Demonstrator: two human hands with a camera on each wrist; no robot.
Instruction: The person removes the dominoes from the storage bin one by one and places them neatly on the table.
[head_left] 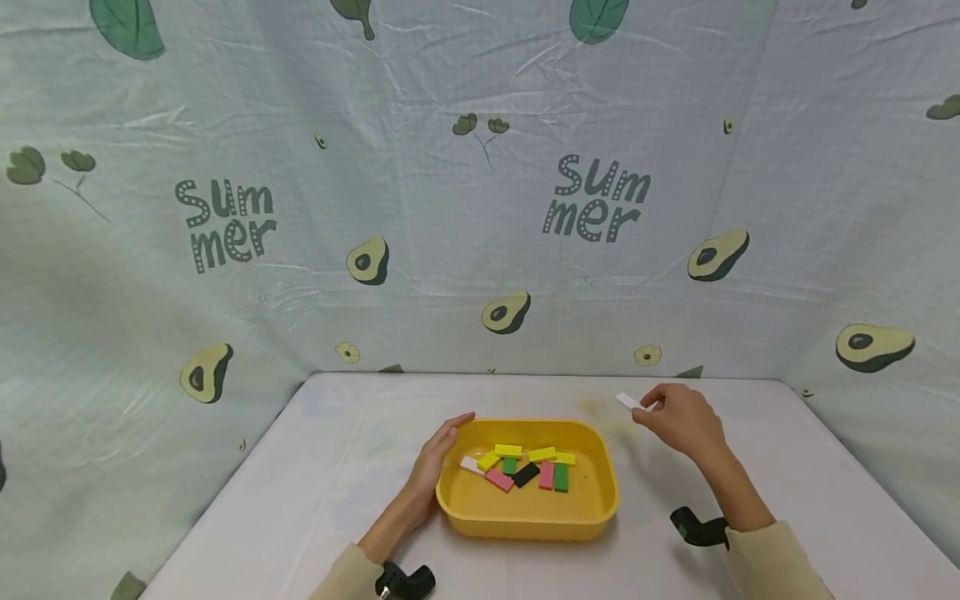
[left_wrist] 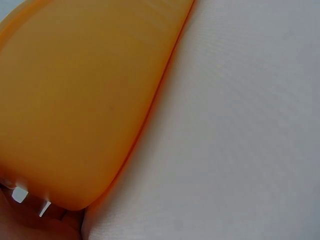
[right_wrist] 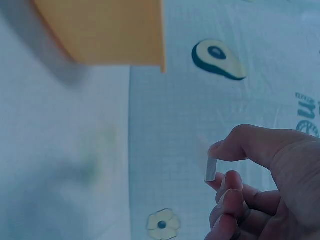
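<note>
Right hand (head_left: pixel 678 417) pinches a small white block (head_left: pixel 628 402) betw. thumb and fingers, held above the worktop (head_left: pixel 810 492), just right of the yellow tray (head_left: pixel 525 521). Left hand (head_left: pixel 438 458) lies flat w/ straight fingers against the tray's left wall, gripping nothing. Coloured blocks (head_left: pixel 525 468) lie inside the tray: yellow, green, pink, black, white.

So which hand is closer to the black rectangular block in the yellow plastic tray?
Left. The left hand rests on the yellow plastic tray rim, near the black rectangular block; the right hand pinches a white block beyond the tray.
</note>
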